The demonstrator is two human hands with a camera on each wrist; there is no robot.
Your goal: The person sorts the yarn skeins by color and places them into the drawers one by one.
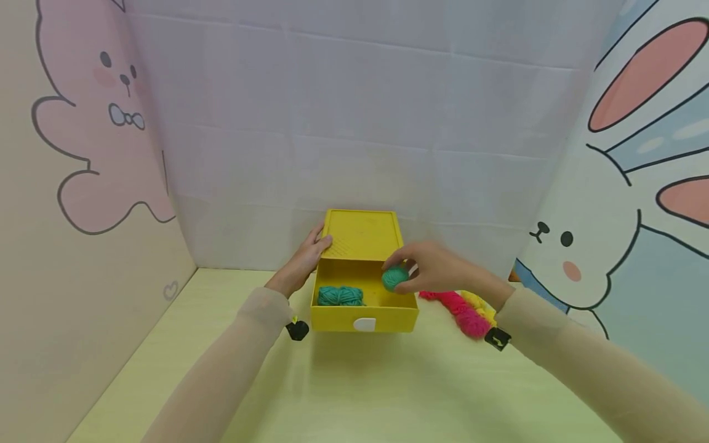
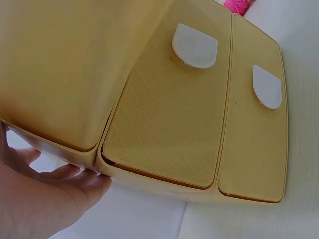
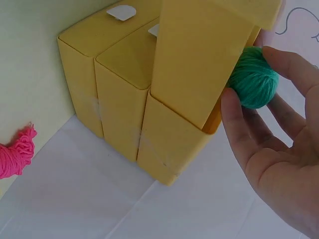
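Fingers of my right hand (image 1: 437, 267) curl around a small green yarn ball (image 1: 394, 278) — thumb on one side, fingertips (image 3: 294, 67) on the other — and they hold it just over the right end of the open yellow drawer (image 1: 362, 304). The ball sits right at the fingers, a bit toward the box, so the drawer lies just below and to the left of it. A green yarn bundle (image 1: 340, 296) is already lying in the left part of the drawer, its long way going left to right. My left hand (image 1: 306, 258) is on the other side, fingers straight and flat against the left side of the yellow box (image 1: 362, 235); its fingers (image 2: 75, 174) touch the box edge. My right hand is the one near the ball — the left is well apart from it. Pink yarn (image 1: 462, 311) and some yellow yarn (image 1: 480, 304) lie on the table (image 1: 354, 387) by my right wrist, partly hidden behind it. I cannot see the drawer floor under the ball, and the ball's far side is hidden by my hand.
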